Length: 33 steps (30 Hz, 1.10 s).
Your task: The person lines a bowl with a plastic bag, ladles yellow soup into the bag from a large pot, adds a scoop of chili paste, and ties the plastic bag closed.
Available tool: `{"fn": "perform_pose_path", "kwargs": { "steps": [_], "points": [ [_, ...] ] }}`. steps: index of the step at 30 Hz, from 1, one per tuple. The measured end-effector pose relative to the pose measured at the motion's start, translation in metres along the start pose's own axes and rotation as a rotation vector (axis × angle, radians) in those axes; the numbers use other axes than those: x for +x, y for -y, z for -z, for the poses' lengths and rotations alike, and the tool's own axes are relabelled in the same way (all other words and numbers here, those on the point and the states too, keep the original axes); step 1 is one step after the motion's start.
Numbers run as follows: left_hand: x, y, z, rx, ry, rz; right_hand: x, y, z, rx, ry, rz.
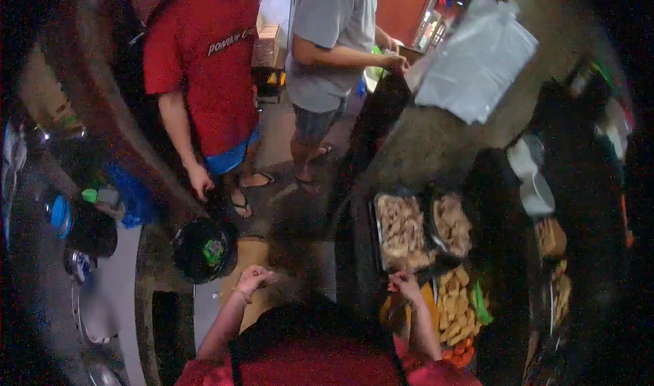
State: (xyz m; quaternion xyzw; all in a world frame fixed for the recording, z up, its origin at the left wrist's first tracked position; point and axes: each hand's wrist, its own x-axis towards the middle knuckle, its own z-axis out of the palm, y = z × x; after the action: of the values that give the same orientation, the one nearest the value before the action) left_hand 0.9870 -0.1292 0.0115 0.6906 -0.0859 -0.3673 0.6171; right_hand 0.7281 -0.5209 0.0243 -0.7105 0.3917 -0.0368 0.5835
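Meat tray [379,239]: dark, filled with pale chopped pieces; right of centre.
Right hand [406,286]: at the tray's near edge, fingers partly curled; hold and contact unclear.
Second tray [436,230]: similar pieces, right of the first.
Yellow pieces [455,307]: nearer the wearer.
Left hand [253,280]: fingers bent inward; any hold unclear.
Black container [182,258]: green scraps inside, beyond the left hand.

White lettering [230,44], "POWER OF", on a red shirt [216,89], the last part unclear.
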Motion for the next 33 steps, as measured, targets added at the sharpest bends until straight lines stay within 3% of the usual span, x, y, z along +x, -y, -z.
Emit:
{"fn": "perform_pose_path", "kwargs": {
  "steps": [1,2,3,5,6,7,9,10,13,14,16,17,19,20,22,24,28,33],
  "points": [
    [0.018,-0.012,0.0,-0.091,-0.048,-0.006,0.011,0.023,-0.004,0.181,0.011,-0.069],
    [0.036,-0.021,0.001,-0.181,-0.093,-0.008,0.035,0.029,0.0,0.151,0.182,0.04],
    [0.061,-0.03,0.002,-0.187,-0.088,-0.006,0.062,0.026,0.002,0.144,0.178,0.037],
    [0.106,-0.04,0.001,-0.212,-0.056,-0.017,0.092,0.01,0.0,-0.232,0.24,0.121],
    [0.125,-0.049,-0.001,-0.241,-0.045,-0.017,0.072,0.066,-0.009,0.105,0.228,-0.009],
    [0.141,-0.063,-0.007,-0.243,-0.04,-0.002,0.059,0.09,-0.011,0.104,0.225,-0.024],
    [0.173,-0.092,-0.02,-0.271,0.015,0.051,0.06,0.122,-0.012,-0.112,0.039,-0.143],
    [0.2,-0.088,-0.023,-0.184,0.008,0.026,0.085,0.063,0.009,-0.266,0.115,-0.045],
    [0.279,-0.081,-0.034,-0.188,0.208,0.025,0.074,0.111,0.014,-0.423,0.061,0.097],
    [0.287,-0.114,-0.048,-0.088,0.161,0.077,0.078,0.103,0.021,-0.406,0.049,0.089],
    [0.347,-0.117,-0.063,-0.124,0.257,0.113,0.071,0.078,0.029,0.186,-0.124,-0.213],
    [0.372,-0.12,-0.068,-0.169,0.33,0.15,0.067,0.07,0.031,0.201,-0.151,-0.221],
    [0.412,-0.156,-0.086,0.065,0.346,0.128,0.064,0.056,0.032,0.178,-0.388,-0.218],
    [0.439,-0.169,-0.094,0.166,0.469,0.112,0.059,0.04,0.031,0.207,-0.42,-0.228],
    [0.498,-0.195,-0.104,0.301,0.617,0.081,0.064,0.009,0.016,0.459,-0.486,-0.081],
    [0.552,-0.214,-0.117,0.965,0.702,-0.359,0.075,0.033,-0.017,0.381,-0.58,-0.229],
    [0.624,-0.246,-0.127,0.996,0.808,-0.439,0.102,0.059,-0.083,0.344,-0.694,-0.385],
    [0.657,-0.248,-0.143,1.253,0.89,-0.331,0.121,0.09,-0.137,0.375,-0.781,-0.524]
  ]
}}
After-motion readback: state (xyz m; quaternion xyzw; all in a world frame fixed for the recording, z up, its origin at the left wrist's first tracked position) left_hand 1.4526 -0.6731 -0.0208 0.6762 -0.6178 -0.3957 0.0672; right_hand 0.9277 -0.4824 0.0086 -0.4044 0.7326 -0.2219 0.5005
